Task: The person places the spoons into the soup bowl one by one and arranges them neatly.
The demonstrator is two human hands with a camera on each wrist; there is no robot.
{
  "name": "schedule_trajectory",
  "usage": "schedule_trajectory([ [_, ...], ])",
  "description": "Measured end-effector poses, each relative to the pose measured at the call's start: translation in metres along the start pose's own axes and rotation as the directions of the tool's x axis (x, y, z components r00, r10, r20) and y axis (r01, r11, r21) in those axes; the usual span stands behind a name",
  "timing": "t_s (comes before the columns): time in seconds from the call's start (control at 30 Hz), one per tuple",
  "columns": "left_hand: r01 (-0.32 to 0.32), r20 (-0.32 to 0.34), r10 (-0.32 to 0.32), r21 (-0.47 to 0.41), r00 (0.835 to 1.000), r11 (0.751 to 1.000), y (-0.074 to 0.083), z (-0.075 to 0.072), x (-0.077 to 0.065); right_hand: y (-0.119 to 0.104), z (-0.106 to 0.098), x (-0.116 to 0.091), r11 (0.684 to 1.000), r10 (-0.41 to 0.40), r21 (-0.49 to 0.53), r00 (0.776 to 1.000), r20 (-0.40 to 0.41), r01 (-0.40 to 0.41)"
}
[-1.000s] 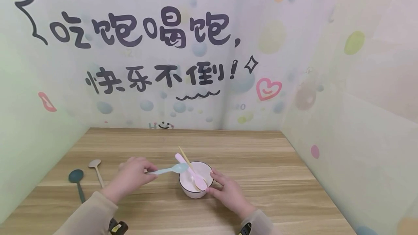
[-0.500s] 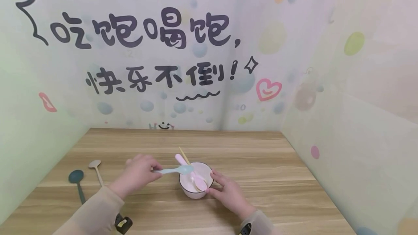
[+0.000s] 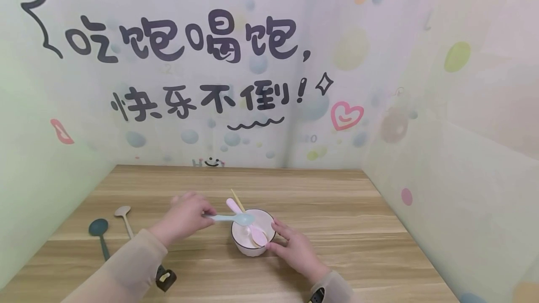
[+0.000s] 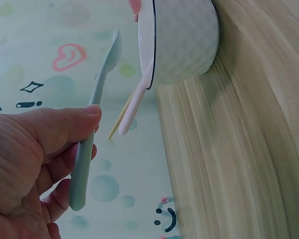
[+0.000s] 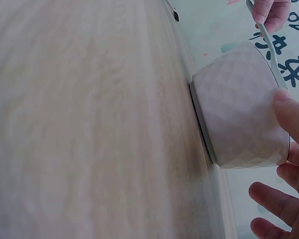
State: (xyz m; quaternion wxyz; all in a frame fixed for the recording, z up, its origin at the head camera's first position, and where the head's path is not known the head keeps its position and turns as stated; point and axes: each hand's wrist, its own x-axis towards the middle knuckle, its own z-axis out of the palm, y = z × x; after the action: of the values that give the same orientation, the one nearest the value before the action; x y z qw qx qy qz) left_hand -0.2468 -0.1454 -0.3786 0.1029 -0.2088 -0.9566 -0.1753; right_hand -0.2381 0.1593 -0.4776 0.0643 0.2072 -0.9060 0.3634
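Observation:
Between thumb and fingers, my left hand pinches the handle of a light blue spoon, whose head hangs over a white bowl with a dark rim. Seen from the left wrist, the blue spoon slants upward beside the bowl. My right hand holds the bowl's right side, thumb and fingers at the rim; the right wrist view shows its thumb on the bowl's faceted wall. A pink spoon leans inside the bowl alongside a thin yellowish handle, whose lower end is mostly hidden.
On the wooden table to the left lie a dark teal spoon and a beige spoon, their handles partly behind my left sleeve. Printed walls enclose the table at the back and both sides.
My left hand has moved right and slightly away from me, carrying the blue spoon's head from the bowl's left edge to over its middle. My right hand and the bowl have stayed put.

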Motion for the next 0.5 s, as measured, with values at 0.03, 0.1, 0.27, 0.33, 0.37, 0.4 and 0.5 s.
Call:
schedule_trajectory([
  [0.03,-0.009,0.002,0.009,0.003,1.000,1.000,0.000,0.000,0.001,0.000,0.000,0.000,1.000,0.000,-0.001,1.000,0.001,0.000],
  [0.1,-0.030,0.006,0.030,0.009,1.000,1.000,0.001,0.000,0.003,0.000,0.000,0.000,1.000,0.000,-0.003,1.000,0.003,0.000],
  [0.27,-0.067,0.031,0.067,0.014,0.997,0.998,0.002,0.003,0.007,0.000,0.000,0.000,1.000,-0.001,-0.003,1.000,0.002,0.001],
  [0.33,-0.080,0.037,0.079,0.021,0.996,0.997,0.002,0.005,0.009,0.000,0.000,0.001,1.000,-0.001,-0.005,1.000,0.003,0.001],
  [0.37,-0.089,0.038,0.088,0.024,0.995,0.996,0.002,0.006,0.010,0.000,0.000,0.001,1.000,-0.001,-0.006,1.000,0.003,0.001],
  [0.4,-0.097,0.039,0.095,0.031,0.995,0.995,0.001,0.007,0.011,0.000,0.000,0.001,1.000,-0.001,-0.006,1.000,0.003,0.001],
  [0.5,-0.126,0.040,0.124,0.067,0.992,0.990,0.001,0.010,0.015,0.000,0.000,0.001,1.000,-0.003,-0.011,1.000,0.003,0.003],
])
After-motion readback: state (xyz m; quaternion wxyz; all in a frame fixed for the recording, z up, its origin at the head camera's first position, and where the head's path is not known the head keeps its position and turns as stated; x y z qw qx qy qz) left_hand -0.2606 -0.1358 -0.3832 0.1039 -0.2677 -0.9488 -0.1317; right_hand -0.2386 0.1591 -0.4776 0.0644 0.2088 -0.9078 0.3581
